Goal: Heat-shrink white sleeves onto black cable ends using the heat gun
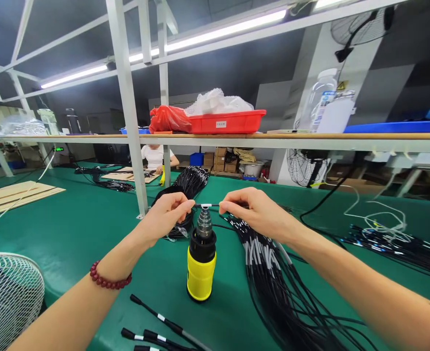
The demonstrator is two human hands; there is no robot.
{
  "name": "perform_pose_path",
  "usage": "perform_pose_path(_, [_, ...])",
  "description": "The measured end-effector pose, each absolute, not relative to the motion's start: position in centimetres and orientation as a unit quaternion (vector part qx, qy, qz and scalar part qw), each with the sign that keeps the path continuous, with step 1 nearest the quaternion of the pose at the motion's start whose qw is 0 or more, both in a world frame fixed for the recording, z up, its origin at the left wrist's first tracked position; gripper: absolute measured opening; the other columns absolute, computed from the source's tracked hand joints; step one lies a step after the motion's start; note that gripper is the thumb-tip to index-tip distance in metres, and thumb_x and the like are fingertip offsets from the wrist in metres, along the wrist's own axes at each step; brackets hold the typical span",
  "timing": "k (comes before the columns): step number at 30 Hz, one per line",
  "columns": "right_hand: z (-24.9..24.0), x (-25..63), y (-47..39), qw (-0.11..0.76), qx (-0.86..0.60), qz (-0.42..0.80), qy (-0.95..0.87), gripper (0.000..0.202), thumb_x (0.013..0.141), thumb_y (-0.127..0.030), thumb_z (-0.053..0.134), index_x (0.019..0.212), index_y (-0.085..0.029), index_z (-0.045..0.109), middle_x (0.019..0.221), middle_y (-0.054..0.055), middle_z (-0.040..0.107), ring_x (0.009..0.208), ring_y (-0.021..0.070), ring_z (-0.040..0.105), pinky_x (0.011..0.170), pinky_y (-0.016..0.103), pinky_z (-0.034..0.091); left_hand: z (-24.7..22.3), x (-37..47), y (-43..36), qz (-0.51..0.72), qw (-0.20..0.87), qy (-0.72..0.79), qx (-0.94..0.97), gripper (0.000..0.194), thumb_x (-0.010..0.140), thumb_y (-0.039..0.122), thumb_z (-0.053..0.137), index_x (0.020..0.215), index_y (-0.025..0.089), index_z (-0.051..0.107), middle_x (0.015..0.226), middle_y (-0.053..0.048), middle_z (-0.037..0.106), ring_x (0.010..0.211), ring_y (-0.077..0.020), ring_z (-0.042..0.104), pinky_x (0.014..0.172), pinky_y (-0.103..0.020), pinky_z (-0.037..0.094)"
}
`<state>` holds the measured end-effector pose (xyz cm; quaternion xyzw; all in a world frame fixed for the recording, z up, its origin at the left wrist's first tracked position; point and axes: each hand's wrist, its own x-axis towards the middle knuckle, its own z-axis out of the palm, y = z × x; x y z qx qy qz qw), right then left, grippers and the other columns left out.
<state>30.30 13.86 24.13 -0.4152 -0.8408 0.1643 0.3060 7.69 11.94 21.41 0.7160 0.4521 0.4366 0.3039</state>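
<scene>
Between my two hands a thin black cable with a white sleeve (206, 205) is stretched level, just above the nozzle of a yellow and black heat gun (201, 270) that stands upright on the bench. My left hand (168, 214), with a dark red bead bracelet (108, 278) on its wrist, pinches the cable's left part. The right part is pinched by my right hand (253, 212). Below my right hand lies a large bundle of black cables (273, 292) with grey and white sleeves. Several cables with black connectors (159, 317) lie at the front.
Behind my left hand is another coiled bundle of black cables (191, 183). A white metal post (127, 97) rises beyond it. A white fan guard (8, 302) is at the lower left, and wooden boards (17, 195) lie farther back. Overhead, a shelf carries a red tray (225, 122). A co-worker (154, 156) sits opposite.
</scene>
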Motion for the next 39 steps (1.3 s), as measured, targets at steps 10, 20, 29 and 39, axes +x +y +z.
perform_pose_path(10, [23.8,30.2,14.8,0.311,-0.421,0.144,-0.84,0.033,0.085,-0.042,0.053,0.071,-0.017,0.07,0.057,-0.002,0.049,0.056,0.0124,0.04,0.054,0.028,0.028,21.1,7.6,12.9,0.44,0.312,0.446,0.714,0.03,0.088,0.044,0.058,0.073,0.018,0.051,0.063,0.006,0.047,0.059,-0.0087,0.04,0.054,-0.024,0.029])
perform_pose_path(20, [23.5,30.3,15.1,0.318,-0.42,0.138,-0.838,0.028,0.083,-0.038,0.056,0.069,-0.017,0.067,0.058,-0.002,0.053,0.056,0.012,0.043,0.055,0.027,0.03,20.5,7.4,13.8,0.452,0.298,0.441,0.716,0.023,0.084,0.038,0.064,0.081,0.018,0.053,0.075,0.003,0.054,0.069,-0.0107,0.045,0.062,-0.026,0.035])
perform_pose_path(29, [23.6,29.9,14.4,0.302,-0.416,0.162,-0.842,0.043,0.09,-0.046,0.045,0.066,-0.017,0.065,0.051,-0.003,0.043,0.049,0.0112,0.036,0.051,0.028,0.026,21.3,7.4,13.2,0.441,0.257,0.448,0.734,0.04,0.095,0.046,0.048,0.066,0.019,0.049,0.061,0.004,0.046,0.06,-0.0109,0.043,0.059,-0.027,0.032])
perform_pose_path(39, [22.3,29.7,13.7,0.364,-0.389,0.201,-0.822,0.04,0.085,-0.055,0.059,0.07,-0.018,0.064,0.061,0.0,0.053,0.058,0.0136,0.043,0.052,0.026,0.032,20.7,6.9,11.8,0.486,0.238,0.407,0.736,0.021,0.091,0.034,0.057,0.078,0.019,0.052,0.072,0.003,0.051,0.065,-0.011,0.044,0.059,-0.026,0.034])
